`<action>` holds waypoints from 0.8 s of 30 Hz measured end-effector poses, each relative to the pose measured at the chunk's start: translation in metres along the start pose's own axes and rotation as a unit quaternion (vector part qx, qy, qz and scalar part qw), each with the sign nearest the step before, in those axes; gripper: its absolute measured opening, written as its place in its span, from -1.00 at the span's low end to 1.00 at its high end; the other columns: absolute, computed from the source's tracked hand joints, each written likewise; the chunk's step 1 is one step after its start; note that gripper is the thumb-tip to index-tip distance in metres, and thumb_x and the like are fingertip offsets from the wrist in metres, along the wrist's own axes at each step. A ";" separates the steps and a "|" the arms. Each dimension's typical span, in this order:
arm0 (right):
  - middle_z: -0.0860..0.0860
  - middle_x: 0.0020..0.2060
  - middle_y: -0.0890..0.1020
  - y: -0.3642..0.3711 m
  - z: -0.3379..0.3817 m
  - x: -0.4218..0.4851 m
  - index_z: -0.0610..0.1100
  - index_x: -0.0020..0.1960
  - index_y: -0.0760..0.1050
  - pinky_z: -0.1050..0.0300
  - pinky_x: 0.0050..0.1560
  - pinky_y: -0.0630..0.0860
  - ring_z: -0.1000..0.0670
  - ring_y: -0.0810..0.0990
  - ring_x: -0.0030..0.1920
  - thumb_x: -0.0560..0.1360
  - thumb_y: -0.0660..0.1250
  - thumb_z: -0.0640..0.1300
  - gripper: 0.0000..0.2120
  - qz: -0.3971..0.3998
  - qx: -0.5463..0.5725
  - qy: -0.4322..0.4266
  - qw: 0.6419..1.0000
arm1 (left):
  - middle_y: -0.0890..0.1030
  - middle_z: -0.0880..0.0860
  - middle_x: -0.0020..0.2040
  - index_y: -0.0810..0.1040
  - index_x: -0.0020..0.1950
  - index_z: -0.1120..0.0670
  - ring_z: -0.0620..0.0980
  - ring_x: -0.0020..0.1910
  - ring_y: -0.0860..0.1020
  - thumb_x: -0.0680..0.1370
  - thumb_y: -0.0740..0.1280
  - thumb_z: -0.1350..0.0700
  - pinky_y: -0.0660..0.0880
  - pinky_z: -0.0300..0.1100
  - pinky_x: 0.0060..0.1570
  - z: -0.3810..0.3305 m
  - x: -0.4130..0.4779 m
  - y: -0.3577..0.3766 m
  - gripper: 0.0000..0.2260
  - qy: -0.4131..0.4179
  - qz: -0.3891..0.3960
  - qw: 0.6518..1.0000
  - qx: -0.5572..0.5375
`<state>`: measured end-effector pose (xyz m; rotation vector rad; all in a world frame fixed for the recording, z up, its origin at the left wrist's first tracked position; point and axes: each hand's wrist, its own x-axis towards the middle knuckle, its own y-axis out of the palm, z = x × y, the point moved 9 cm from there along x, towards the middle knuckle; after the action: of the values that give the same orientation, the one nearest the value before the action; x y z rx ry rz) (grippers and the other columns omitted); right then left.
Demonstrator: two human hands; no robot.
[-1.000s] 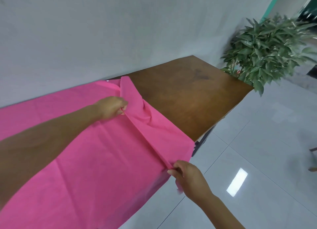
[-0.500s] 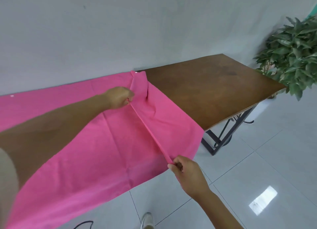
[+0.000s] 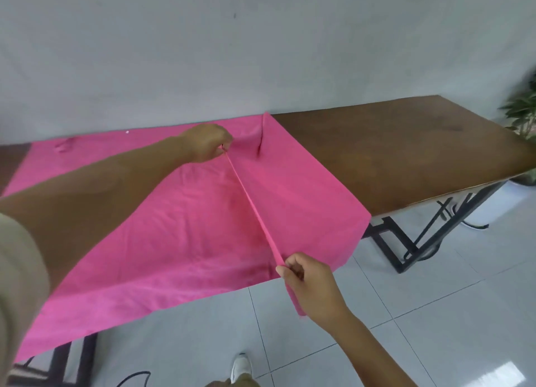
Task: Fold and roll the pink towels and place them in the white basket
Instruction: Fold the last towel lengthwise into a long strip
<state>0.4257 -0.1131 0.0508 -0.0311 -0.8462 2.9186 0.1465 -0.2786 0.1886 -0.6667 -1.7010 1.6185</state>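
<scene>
Our left hand (image 3: 207, 146) pinches the far end, our right hand (image 3: 309, 285) the near end, of a lifted fold in the pink towel (image 3: 174, 227) on the table (image 3: 391, 160); folding barely begun, we judge; rolling and stowing remain.

Plain grey-white wall (image 3: 261, 38), one small dark mark high up, runs along the far edge of a long brown wooden table (image 3: 406, 154) standing on a black metal frame (image 3: 420, 241) with crossed braces. Floor (image 3: 435, 314): pale glossy tiles, thin dark grout lines, a bright patch of reflected light (image 3: 506, 372) at lower right, a black cable (image 3: 136, 376) lying below the table's near edge. Green leafy plant (image 3: 522, 116) just past the table's right end, cut off at the edge of view.
</scene>
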 end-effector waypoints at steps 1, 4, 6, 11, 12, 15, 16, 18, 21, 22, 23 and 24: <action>0.07 -0.44 0.47 0.007 0.008 -0.002 -0.07 -0.25 0.45 0.08 -0.26 0.42 0.12 0.38 -0.38 0.57 0.40 -0.06 -0.74 0.008 0.009 -0.001 1.000 | 0.66 0.20 -0.07 0.64 -0.09 0.22 0.21 -0.06 0.61 0.46 0.39 0.37 0.49 -0.02 -0.02 0.005 -0.009 -0.005 -0.90 -0.004 -0.004 1.000 0.003; 0.10 -0.45 0.49 0.028 0.032 -0.005 -0.07 -0.23 0.48 0.04 -0.24 0.45 0.12 0.40 -0.39 0.57 0.39 -0.06 -0.77 0.029 0.028 -0.008 0.999 | 0.66 0.15 -0.09 0.64 -0.10 0.17 0.20 -0.07 0.60 0.48 0.39 0.33 0.46 -0.03 -0.04 0.022 -0.035 -0.021 -0.91 -0.024 -0.009 1.000 0.013; 0.12 -0.43 0.50 0.042 0.047 -0.005 -0.07 -0.23 0.49 0.03 -0.23 0.45 0.13 0.41 -0.37 0.57 0.39 -0.06 -0.78 0.035 0.037 -0.017 0.999 | 0.65 0.13 -0.10 0.62 -0.10 0.15 0.19 -0.07 0.59 0.51 0.39 0.31 0.46 -0.03 -0.04 0.036 -0.053 -0.029 -0.92 -0.037 -0.008 0.999 0.013; 0.08 -0.42 0.53 0.080 0.083 -0.009 -0.09 -0.24 0.48 0.08 -0.22 0.44 0.13 0.43 -0.36 0.56 0.39 -0.08 -0.78 0.049 0.049 -0.024 0.997 | 0.65 0.12 -0.08 0.62 -0.07 0.14 0.17 -0.07 0.58 0.53 0.38 0.28 0.49 0.00 -0.03 0.068 -0.097 -0.044 -0.94 -0.056 -0.009 0.998 0.019; 0.05 -0.42 0.54 0.089 0.091 -0.010 -0.09 -0.25 0.48 0.07 -0.22 0.45 0.13 0.44 -0.36 0.56 0.39 -0.08 -0.77 0.052 0.052 -0.025 0.997 | 0.65 0.11 -0.08 0.62 -0.07 0.13 0.17 -0.07 0.57 0.53 0.38 0.27 0.50 0.00 -0.04 0.075 -0.105 -0.047 -0.94 -0.057 -0.008 0.998 0.018; 0.05 -0.41 0.55 0.115 0.111 -0.014 -0.07 -0.25 0.49 0.12 -0.23 0.44 0.14 0.45 -0.35 0.55 0.39 -0.09 -0.78 0.059 0.062 -0.027 0.996 | 0.64 0.09 -0.09 0.61 -0.07 0.12 0.16 -0.09 0.56 0.54 0.37 0.27 0.49 -0.01 -0.05 0.095 -0.129 -0.055 -0.94 -0.054 -0.009 0.998 0.020; 0.08 -0.41 0.53 0.124 0.118 -0.015 -0.07 -0.24 0.50 0.14 -0.24 0.43 0.14 0.45 -0.35 0.55 0.39 -0.09 -0.79 0.060 0.067 -0.027 0.996 | 0.64 0.09 -0.09 0.61 -0.06 0.13 0.16 -0.09 0.56 0.54 0.37 0.27 0.49 -0.02 -0.05 0.102 -0.137 -0.058 -0.94 -0.053 -0.009 0.998 0.019; 0.11 -0.41 0.53 0.143 0.132 -0.017 -0.08 -0.23 0.52 0.17 -0.25 0.41 0.14 0.45 -0.35 0.55 0.40 -0.09 -0.81 0.060 0.075 -0.028 0.995 | 0.64 0.09 -0.07 0.62 -0.04 0.14 0.15 -0.07 0.56 0.55 0.37 0.27 0.46 -0.06 -0.06 0.117 -0.152 -0.064 -0.94 -0.053 -0.008 0.998 0.019; 0.14 -0.42 0.53 0.169 0.154 -0.021 -0.10 -0.20 0.53 0.26 -0.27 0.38 0.14 0.46 -0.35 0.56 0.40 -0.10 -0.82 0.056 0.081 -0.035 0.995 | 0.65 0.09 -0.05 0.62 -0.02 0.14 0.15 -0.07 0.56 0.57 0.37 0.26 0.41 -0.10 -0.08 0.138 -0.173 -0.071 -0.94 -0.047 -0.009 0.999 0.024; 0.15 -0.42 0.53 0.178 0.160 -0.022 -0.10 -0.20 0.53 0.27 -0.27 0.37 0.14 0.46 -0.35 0.56 0.40 -0.10 -0.82 0.055 0.085 -0.035 0.994 | 0.64 0.09 -0.06 0.62 -0.02 0.14 0.14 -0.08 0.55 0.57 0.37 0.26 0.40 -0.11 -0.08 0.143 -0.180 -0.073 -0.94 -0.042 -0.010 0.999 0.025; 0.15 -0.42 0.52 0.187 0.166 -0.024 -0.09 -0.21 0.53 0.27 -0.27 0.36 0.14 0.45 -0.36 0.56 0.40 -0.11 -0.82 0.054 0.089 -0.033 0.994 | 0.64 0.09 -0.06 0.61 -0.02 0.14 0.13 -0.10 0.54 0.57 0.37 0.26 0.39 -0.11 -0.09 0.148 -0.187 -0.076 -0.95 -0.034 -0.011 0.999 0.024; 0.15 -0.43 0.51 0.198 0.172 -0.026 -0.09 -0.21 0.53 0.26 -0.27 0.36 0.14 0.43 -0.36 0.56 0.40 -0.10 -0.81 0.054 0.094 -0.029 0.994 | 0.64 0.08 -0.07 0.61 -0.03 0.13 0.10 -0.12 0.51 0.57 0.37 0.26 0.38 -0.12 -0.10 0.153 -0.195 -0.079 -0.95 -0.026 -0.010 0.999 0.024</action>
<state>0.4252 -0.3733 0.0901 0.0240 -0.5922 3.1008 0.1597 -0.5324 0.2430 -0.5869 -1.6959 1.6709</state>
